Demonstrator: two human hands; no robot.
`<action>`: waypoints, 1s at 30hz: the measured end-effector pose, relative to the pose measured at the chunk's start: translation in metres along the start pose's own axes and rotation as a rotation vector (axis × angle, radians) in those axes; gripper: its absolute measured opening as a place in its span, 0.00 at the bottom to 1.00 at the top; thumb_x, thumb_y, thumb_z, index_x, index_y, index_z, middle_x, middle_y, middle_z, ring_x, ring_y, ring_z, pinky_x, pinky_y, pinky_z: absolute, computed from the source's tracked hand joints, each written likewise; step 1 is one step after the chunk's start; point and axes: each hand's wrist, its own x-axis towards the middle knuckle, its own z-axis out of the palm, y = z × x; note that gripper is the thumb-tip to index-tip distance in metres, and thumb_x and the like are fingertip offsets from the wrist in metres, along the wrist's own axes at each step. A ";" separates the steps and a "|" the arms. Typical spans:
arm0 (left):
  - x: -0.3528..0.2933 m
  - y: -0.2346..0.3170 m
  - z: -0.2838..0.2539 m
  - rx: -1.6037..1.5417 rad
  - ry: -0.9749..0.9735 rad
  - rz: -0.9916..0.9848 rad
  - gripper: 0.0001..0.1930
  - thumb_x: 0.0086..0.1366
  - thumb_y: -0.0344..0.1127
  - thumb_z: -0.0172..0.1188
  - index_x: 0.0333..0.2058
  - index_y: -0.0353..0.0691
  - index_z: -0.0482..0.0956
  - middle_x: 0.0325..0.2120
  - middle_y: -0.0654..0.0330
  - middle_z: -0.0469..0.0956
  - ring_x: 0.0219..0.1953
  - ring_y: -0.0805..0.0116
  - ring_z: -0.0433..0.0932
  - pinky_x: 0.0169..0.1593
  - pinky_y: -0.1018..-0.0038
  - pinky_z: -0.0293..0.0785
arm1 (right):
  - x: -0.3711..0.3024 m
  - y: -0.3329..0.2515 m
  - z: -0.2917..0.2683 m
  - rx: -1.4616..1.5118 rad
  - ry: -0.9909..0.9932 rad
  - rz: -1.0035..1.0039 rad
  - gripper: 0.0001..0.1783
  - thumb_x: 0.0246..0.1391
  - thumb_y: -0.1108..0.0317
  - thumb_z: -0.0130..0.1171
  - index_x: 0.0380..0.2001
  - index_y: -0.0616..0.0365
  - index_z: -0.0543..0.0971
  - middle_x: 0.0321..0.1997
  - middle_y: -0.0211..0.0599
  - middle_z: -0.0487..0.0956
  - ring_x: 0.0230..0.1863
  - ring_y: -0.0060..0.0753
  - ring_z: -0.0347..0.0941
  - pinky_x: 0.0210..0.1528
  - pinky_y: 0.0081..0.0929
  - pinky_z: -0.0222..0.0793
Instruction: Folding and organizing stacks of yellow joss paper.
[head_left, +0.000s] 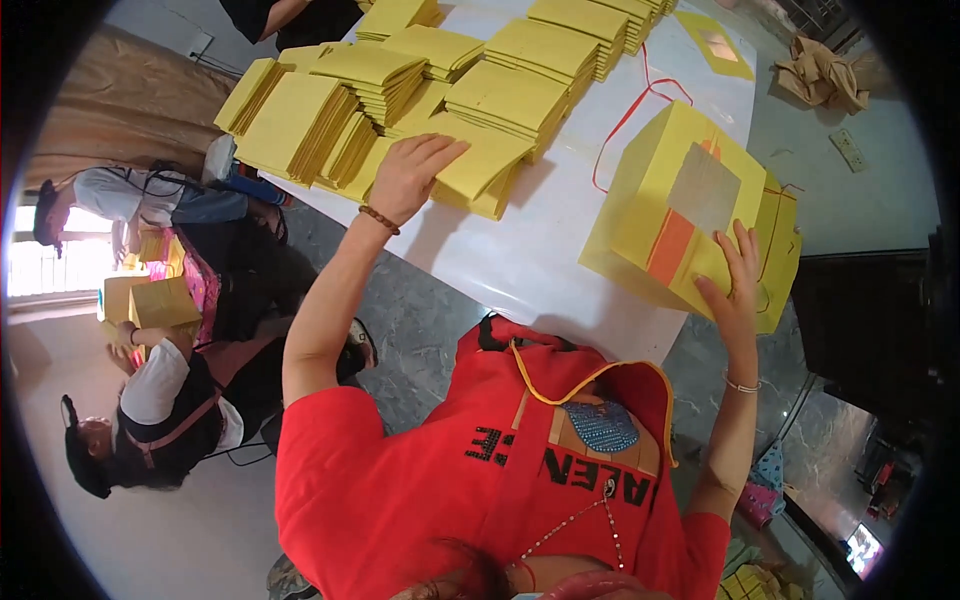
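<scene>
At the table's near edge, my left hand (pixel 405 180) grips the left edge of a folded yellow paper piece (pixel 485 155) on top of a pile. Its fingers lie together over the piece, and the thumb is hidden. My right hand (pixel 735 275) lies spread against a yellow paper box (pixel 640 185) that stands tilted on the table's right side. An orange band (pixel 670 247) and a grey rectangular patch (pixel 705 187) mark the face of this box. Against its right side rests another yellow piece (pixel 777 240) with a thin red cord.
Several stacks of folded yellow pieces (pixel 525 85) cover the back and left of the white table (pixel 555 235). A red ribbon (pixel 622 125) lies near a flat yellow sheet with a window (pixel 715 45). Co-workers (pixel 165 400) sit at left with yellow boxes (pixel 165 303); another person stands beyond the table.
</scene>
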 end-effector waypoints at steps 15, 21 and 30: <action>-0.046 -0.027 0.083 0.323 -0.245 -0.022 0.27 0.52 0.33 0.53 0.54 0.51 0.66 0.51 0.60 0.67 0.53 0.62 0.64 0.53 0.63 0.59 | -0.002 -0.003 0.005 0.026 0.028 0.000 0.31 0.41 0.72 0.62 0.53 0.55 0.70 0.65 0.38 0.57 0.68 0.48 0.42 0.65 0.40 0.42; -0.060 -0.031 0.096 0.288 -0.346 -0.050 0.34 0.55 0.51 0.52 0.60 0.46 0.56 0.59 0.50 0.55 0.61 0.53 0.52 0.60 0.53 0.47 | -0.002 0.002 0.004 0.046 0.029 0.018 0.31 0.40 0.72 0.62 0.52 0.54 0.70 0.65 0.37 0.57 0.68 0.48 0.42 0.65 0.40 0.42; -0.054 -0.021 0.091 0.310 -0.554 -0.116 0.42 0.55 0.58 0.52 0.62 0.43 0.49 0.62 0.46 0.48 0.63 0.49 0.46 0.61 0.48 0.44 | -0.005 -0.001 0.002 0.020 0.062 0.050 0.30 0.40 0.68 0.64 0.51 0.54 0.71 0.65 0.39 0.57 0.68 0.49 0.43 0.65 0.41 0.43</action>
